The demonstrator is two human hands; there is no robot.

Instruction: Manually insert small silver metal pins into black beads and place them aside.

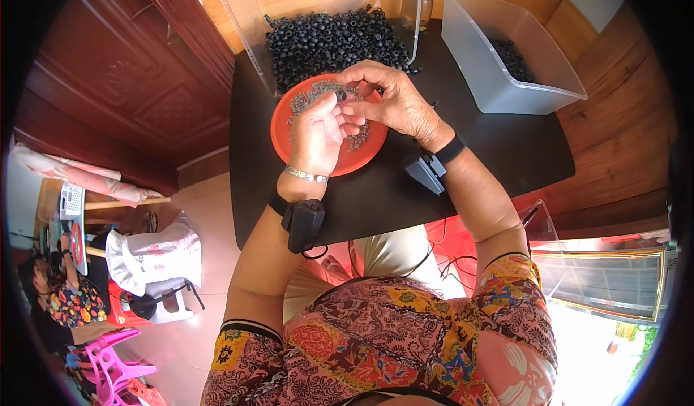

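My left hand [318,135] is closed over an orange-red plate [280,135], palm turned up and fingers curled. At its thumb tip sits a small black ring-shaped part [341,97], held in the pinch. From the right my right hand [397,102] meets it, index finger curved above the part and thumb touching the left fingers. Whether a small piece is between the right fingertips cannot be made out. Many tiny grey metal-looking pieces [358,140] lie spread on the plate below both hands.
Just behind the plate, a clear bin lies open toward me with a heap of black ring-shaped parts [332,41]. A translucent bin [499,99] with fewer black parts stands at right on the dark table [463,153]. Behind is a lidded jar [417,9]. Another person [69,290] sits far left.
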